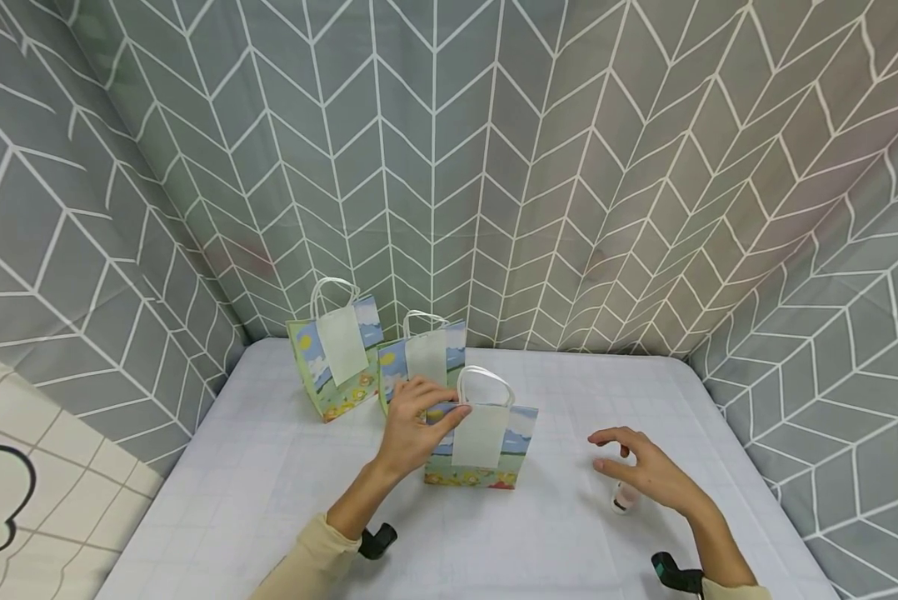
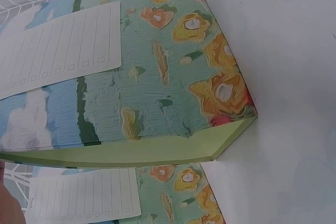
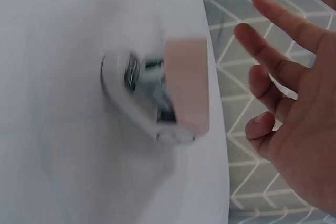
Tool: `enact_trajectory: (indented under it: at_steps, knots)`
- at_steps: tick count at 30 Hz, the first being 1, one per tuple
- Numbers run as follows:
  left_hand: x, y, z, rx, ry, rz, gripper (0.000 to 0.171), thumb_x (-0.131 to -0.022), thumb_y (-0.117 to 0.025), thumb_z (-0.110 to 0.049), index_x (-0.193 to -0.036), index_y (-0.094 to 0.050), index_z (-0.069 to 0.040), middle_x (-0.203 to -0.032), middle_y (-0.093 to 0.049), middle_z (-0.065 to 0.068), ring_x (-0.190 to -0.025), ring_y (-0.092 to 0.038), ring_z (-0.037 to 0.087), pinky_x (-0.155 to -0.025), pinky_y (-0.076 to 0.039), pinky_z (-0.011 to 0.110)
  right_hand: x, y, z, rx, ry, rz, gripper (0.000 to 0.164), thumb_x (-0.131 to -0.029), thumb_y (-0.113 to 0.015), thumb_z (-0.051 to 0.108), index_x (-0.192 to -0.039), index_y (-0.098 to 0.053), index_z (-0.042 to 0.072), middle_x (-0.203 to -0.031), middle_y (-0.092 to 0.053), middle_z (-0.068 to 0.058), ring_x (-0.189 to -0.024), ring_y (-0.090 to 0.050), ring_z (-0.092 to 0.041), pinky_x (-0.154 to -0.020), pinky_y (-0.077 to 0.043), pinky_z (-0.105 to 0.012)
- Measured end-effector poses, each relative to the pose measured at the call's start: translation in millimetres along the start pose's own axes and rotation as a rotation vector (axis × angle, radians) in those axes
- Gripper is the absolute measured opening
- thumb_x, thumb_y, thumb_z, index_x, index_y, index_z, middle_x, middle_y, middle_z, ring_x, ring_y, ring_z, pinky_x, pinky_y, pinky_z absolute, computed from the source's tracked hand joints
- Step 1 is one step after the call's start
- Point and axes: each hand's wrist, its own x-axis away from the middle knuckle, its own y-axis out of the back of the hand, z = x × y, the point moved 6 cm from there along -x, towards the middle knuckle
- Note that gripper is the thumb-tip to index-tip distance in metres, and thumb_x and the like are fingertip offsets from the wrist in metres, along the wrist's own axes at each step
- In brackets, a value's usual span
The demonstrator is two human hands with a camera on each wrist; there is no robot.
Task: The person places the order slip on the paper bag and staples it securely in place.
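My left hand (image 1: 413, 423) pinches the top left edge of the front paper gift bag (image 1: 520, 450), which stands upright on the table. This bag has a flower-and-sky print, white handles and a white checklist sheet (image 1: 479, 437) on its face; the sheet's ruled lines and boxes show in the left wrist view. My right hand (image 1: 647, 471) hovers with loosely bent, parted fingers and holds nothing. Just below it, a small pink and white stapler-like tool (image 3: 186, 85) lies on the table, blurred in the right wrist view.
Two matching gift bags stand behind: one at the left (image 1: 374, 321) and a middle one (image 1: 455, 337), partly hidden by my left hand and the front bag. Each bears a white sheet. A white cloth covers the table (image 1: 569, 392); patterned grey curtains (image 1: 494, 167) enclose it.
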Motion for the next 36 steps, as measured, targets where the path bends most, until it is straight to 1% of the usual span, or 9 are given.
enact_trajectory:
  at_steps: [3, 6, 10, 12, 16, 20, 22, 29, 36]
  knots:
    - [0.5, -0.2, 0.6, 0.001, 0.004, -0.001, 0.015, -0.081, -0.085, -0.016, -0.095, -0.079, -0.017, -0.091, -0.073, -0.007, -0.09, -0.058, 0.013, -0.088, -0.03, 0.048, 6, 2, -11, -0.031, -0.029, 0.05, 0.042, -0.095, -0.071, 0.032, -0.13, -0.062, 0.011, -0.131, -0.059, -0.005, -0.099, -0.043, -0.028, -0.074, -0.038, -0.032]
    - [0.3, -0.1, 0.1, 0.001, 0.007, -0.001, 0.015, -0.081, -0.085, -0.016, -0.095, -0.079, -0.017, -0.091, -0.073, -0.007, -0.09, -0.058, 0.013, -0.088, -0.03, 0.048, 12, 3, -22, -0.062, -0.068, 0.113, 0.046, -0.095, -0.07, 0.032, -0.134, -0.059, 0.011, -0.133, -0.057, -0.011, -0.095, -0.045, -0.024, -0.072, -0.039, -0.029]
    - [-0.1, 0.1, -1.0, 0.003, 0.011, 0.003, 0.014, -0.082, -0.085, -0.016, -0.094, -0.079, -0.017, -0.091, -0.073, -0.007, -0.091, -0.058, 0.013, -0.089, -0.03, 0.048, 20, 2, -36, -0.084, -0.13, 0.199, 0.051, -0.095, -0.069, 0.031, -0.139, -0.054, 0.011, -0.133, -0.055, -0.014, -0.09, -0.046, -0.019, -0.071, -0.04, -0.029]
    - [-0.1, 0.2, -1.0, 0.0, 0.014, 0.007, 0.014, -0.082, -0.085, -0.016, -0.094, -0.079, -0.017, -0.091, -0.073, -0.007, -0.091, -0.058, 0.013, -0.089, -0.03, 0.048, 22, 1, -40, -0.09, -0.144, 0.224, 0.052, -0.095, -0.069, 0.03, -0.14, -0.054, 0.01, -0.135, -0.053, -0.015, -0.093, -0.046, -0.019, -0.073, -0.04, -0.028]
    - [-0.1, 0.4, -0.8, -0.005, 0.015, 0.009, 0.014, -0.082, -0.085, -0.016, -0.095, -0.079, -0.017, -0.091, -0.073, -0.007, -0.091, -0.058, 0.013, -0.088, -0.031, 0.047, 25, 2, -46, -0.076, -0.161, 0.224, 0.053, -0.095, -0.07, 0.032, -0.14, -0.054, 0.009, -0.139, -0.055, -0.012, -0.115, -0.048, -0.025, -0.087, -0.043, -0.03]
    - [-0.1, 0.6, -0.7, -0.004, 0.017, 0.009, 0.014, -0.082, -0.085, -0.017, -0.095, -0.079, -0.017, -0.092, -0.073, -0.007, -0.091, -0.058, 0.013, -0.088, -0.03, 0.047, 28, 4, -51, -0.055, -0.187, 0.208, 0.056, -0.094, -0.071, 0.035, -0.14, -0.055, 0.007, -0.141, -0.056, -0.013, -0.13, -0.046, -0.037, -0.099, -0.043, -0.045]
    - [0.0, 0.6, -0.6, 0.0, 0.017, 0.008, 0.014, -0.082, -0.085, -0.016, -0.095, -0.079, -0.017, -0.091, -0.073, -0.006, -0.091, -0.058, 0.013, -0.088, -0.03, 0.048, 29, 6, -53, -0.041, -0.196, 0.206, 0.057, -0.093, -0.072, 0.035, -0.14, -0.056, 0.006, -0.141, -0.055, -0.015, -0.129, -0.047, -0.039, -0.098, -0.043, -0.05]
    - [0.2, 0.8, -0.8, 0.001, 0.01, 0.002, 0.015, -0.081, -0.085, -0.015, -0.095, -0.08, -0.016, -0.091, -0.073, -0.006, -0.091, -0.058, 0.013, -0.088, -0.031, 0.048, 29, 7, -57, -0.035, -0.193, 0.212, 0.054, -0.092, -0.073, 0.033, -0.136, -0.059, 0.004, -0.131, -0.056, -0.015, -0.112, -0.049, -0.028, -0.087, -0.044, -0.038]
    - [0.4, 0.7, -0.5, 0.0, 0.014, 0.003, 0.015, -0.081, -0.085, -0.016, -0.095, -0.08, -0.016, -0.091, -0.073, -0.006, -0.09, -0.058, 0.013, -0.087, -0.031, 0.047, 28, 3, -56, -0.056, -0.2, 0.219, 0.054, -0.092, -0.073, 0.032, -0.135, -0.057, 0.003, -0.122, -0.059, -0.01, -0.109, -0.05, -0.026, -0.087, -0.043, -0.04]
